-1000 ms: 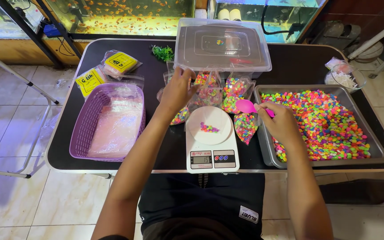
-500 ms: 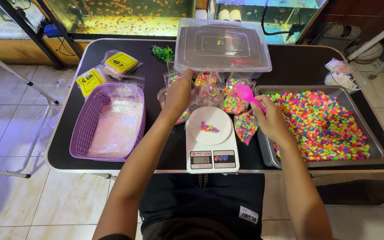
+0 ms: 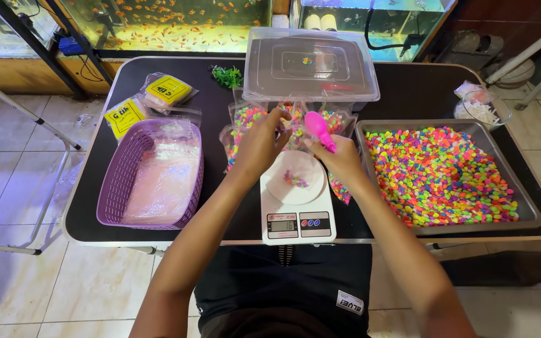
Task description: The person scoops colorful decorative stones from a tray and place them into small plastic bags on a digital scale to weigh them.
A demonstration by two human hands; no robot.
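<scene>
Fish tanks back a black surface [image 3: 408,94]. Right hand [image 3: 339,156] grips a pink scoop [image 3: 318,128] over clear bags [image 3: 252,125]; left hand [image 3: 261,141] pinches one bag. White scale [image 3: 297,197] bears few pebbles; steel tray [image 3: 364,134] remains full.

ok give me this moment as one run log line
left hand: at clear bag of pebbles | right hand: holds pink scoop | white scale: few pebbles on pan | metal tray: full of coloured pebbles

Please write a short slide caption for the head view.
Right hand holds pink scoop above scale; left hand at pebble bags.
</scene>
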